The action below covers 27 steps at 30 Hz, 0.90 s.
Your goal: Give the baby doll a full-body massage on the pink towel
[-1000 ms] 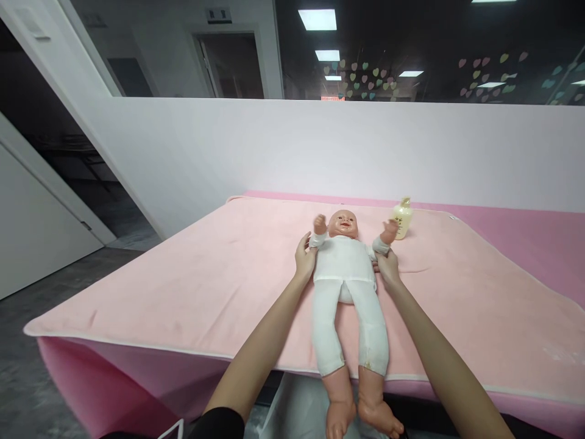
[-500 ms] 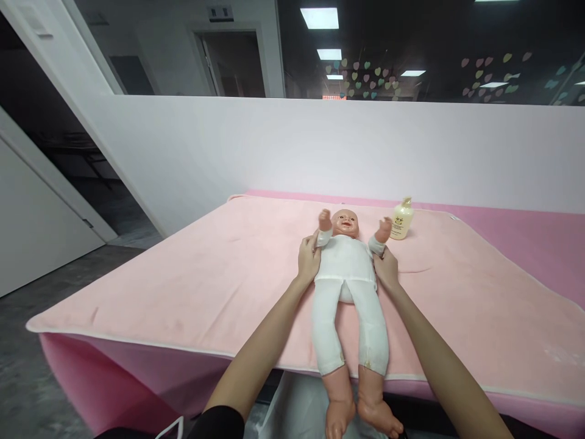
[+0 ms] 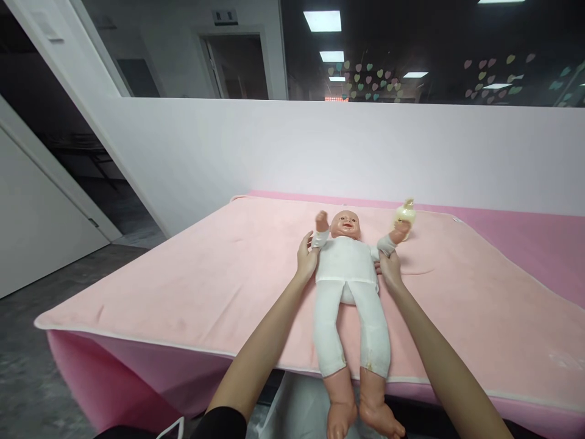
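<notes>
- White door [image 3: 46, 225] at far left, a white wall [image 3: 274, 152] behind, and a pink mat [image 3: 183, 286] spread before the person.
- Left hand [image 3: 306, 259] is curled at the left sleeve [image 3: 320, 239], thumb and fingers around it; the fingertips are partly hidden, so how firmly it grips is hard to tell.
- Doll [image 3: 346, 259] in white lies face up on the mat, head toward the wall, feet [image 3: 340, 414] past the near edge. Both its arms have swung outward in the last half second, while the body stays put; the arms seem to be worked as a pair.
- Right hand [image 3: 390, 268] pinches the right sleeve [image 3: 386, 245].
- Bottle [image 3: 406, 213] stands farther back, now partly covered by the doll's small hand [image 3: 400, 230].
</notes>
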Available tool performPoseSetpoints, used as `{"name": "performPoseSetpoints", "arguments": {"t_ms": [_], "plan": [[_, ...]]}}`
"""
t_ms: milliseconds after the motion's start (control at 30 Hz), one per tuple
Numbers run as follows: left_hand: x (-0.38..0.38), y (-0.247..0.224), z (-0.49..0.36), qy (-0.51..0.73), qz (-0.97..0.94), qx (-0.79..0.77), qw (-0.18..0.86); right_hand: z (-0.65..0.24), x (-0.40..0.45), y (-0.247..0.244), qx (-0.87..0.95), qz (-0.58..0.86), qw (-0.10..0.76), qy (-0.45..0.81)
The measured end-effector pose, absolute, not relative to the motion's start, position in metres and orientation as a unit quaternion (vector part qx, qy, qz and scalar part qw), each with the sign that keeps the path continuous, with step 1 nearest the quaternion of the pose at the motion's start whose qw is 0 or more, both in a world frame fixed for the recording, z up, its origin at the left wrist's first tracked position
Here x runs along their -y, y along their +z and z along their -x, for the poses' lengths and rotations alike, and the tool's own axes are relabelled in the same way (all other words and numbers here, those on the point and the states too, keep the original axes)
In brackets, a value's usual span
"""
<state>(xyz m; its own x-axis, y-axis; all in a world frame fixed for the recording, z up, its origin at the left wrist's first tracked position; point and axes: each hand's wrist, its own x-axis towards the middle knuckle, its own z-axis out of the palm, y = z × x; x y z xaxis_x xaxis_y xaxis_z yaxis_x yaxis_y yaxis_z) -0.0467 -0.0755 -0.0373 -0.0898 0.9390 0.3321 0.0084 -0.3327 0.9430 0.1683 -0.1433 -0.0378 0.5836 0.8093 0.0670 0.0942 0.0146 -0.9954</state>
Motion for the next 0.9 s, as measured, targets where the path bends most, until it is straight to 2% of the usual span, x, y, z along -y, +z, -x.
{"name": "performPoseSetpoints", "arguments": {"t_ms": [100,233,333,467,600,667,733,900], "plan": [[0.076,-0.033,0.046,0.632,-0.409,-0.435,0.495,-0.17,0.14,-0.037,0.244,0.624,0.639,0.378],[0.079,-0.03,0.047,0.645,-0.324,-0.446,0.529,-0.172,0.14,-0.04,0.253,0.639,0.619,0.38],[0.08,-0.03,0.048,0.654,-0.4,-0.456,0.452,-0.171,0.142,-0.042,0.366,0.684,0.574,0.261],[0.084,-0.032,0.047,0.602,-0.583,-0.45,0.308,-0.167,0.148,-0.039,0.517,0.719,0.458,0.079],[0.086,-0.032,0.049,0.501,-0.719,-0.436,0.204,-0.165,0.154,-0.031,0.608,0.682,0.404,0.038],[0.086,-0.033,0.049,0.474,-0.754,-0.419,0.178,-0.165,0.154,-0.029,0.612,0.671,0.415,0.05],[0.084,-0.034,0.049,0.48,-0.747,-0.417,0.194,-0.165,0.153,-0.03,0.598,0.655,0.454,0.085],[0.076,-0.039,0.048,0.594,-0.564,-0.437,0.371,-0.168,0.144,-0.037,0.396,0.627,0.606,0.288]]}}
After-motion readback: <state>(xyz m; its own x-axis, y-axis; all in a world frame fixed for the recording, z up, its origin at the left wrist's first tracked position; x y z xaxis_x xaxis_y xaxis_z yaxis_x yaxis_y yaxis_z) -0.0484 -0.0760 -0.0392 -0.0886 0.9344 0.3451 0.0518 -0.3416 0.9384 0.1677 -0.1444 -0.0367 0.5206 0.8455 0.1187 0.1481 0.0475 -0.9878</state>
